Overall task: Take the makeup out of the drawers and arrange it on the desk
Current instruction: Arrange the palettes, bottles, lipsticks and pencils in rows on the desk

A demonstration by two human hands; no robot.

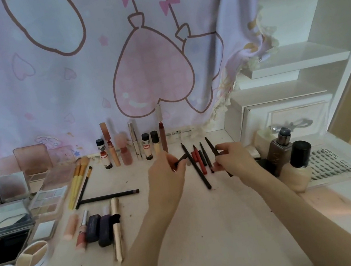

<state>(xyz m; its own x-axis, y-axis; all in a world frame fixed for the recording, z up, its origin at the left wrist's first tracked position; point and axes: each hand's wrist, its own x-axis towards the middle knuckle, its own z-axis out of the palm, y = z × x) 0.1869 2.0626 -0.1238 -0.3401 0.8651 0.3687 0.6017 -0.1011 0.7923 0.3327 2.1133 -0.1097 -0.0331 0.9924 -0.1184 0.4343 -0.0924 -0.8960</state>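
Note:
Both hands hover over a row of pencils at the middle back of the white desk (210, 232). My left hand (168, 176) pinches a short dark cap or pencil piece (181, 158). A thin dark pencil (213, 149) is pinched in my right hand (233, 158), its tip pointing away and up. Between the hands lie a long black pencil (197, 168), a red pencil (200, 161) and two more dark ones, roughly side by side.
Small bottles and lip tubes (126, 151) stand along the back. Brushes (80, 182), palettes (47, 197) and compacts fill the left side. Two foundation bottles (297, 165) and a lash tray (329, 162) sit at right, before a small white drawer unit (284, 118).

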